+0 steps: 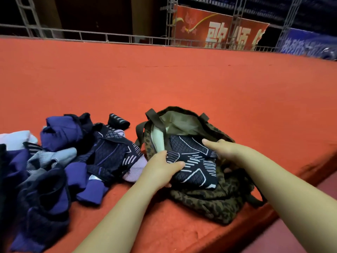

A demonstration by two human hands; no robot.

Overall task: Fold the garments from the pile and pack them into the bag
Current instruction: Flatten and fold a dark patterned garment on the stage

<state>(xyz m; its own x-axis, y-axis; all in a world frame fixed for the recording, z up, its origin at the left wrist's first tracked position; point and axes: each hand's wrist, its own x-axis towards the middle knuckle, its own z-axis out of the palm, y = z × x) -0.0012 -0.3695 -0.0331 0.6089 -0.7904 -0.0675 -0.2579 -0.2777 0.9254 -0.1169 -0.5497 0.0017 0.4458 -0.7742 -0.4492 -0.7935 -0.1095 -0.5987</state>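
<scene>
- The folded garment, dark with pale line patterns, lies half inside the mouth of the camouflage bag. Its far end is already in the opening, and its near end rests over the bag's near rim.
- Its long axis runs from the person toward the far side of the bag, so the coming push should go straight forward and a little down, I judge.
- The left hand grips the left near edge of the garment, thumb on top.
- The right hand lies on the garment's right side with the thumb straight. Its other fingers are hidden behind the cloth, so I cannot tell if they hold it.
- Both hands are about equally close to the garment.
- The pile of unfolded clothes waits just left of the bag on the red surface, nearer to the left hand.
</scene>
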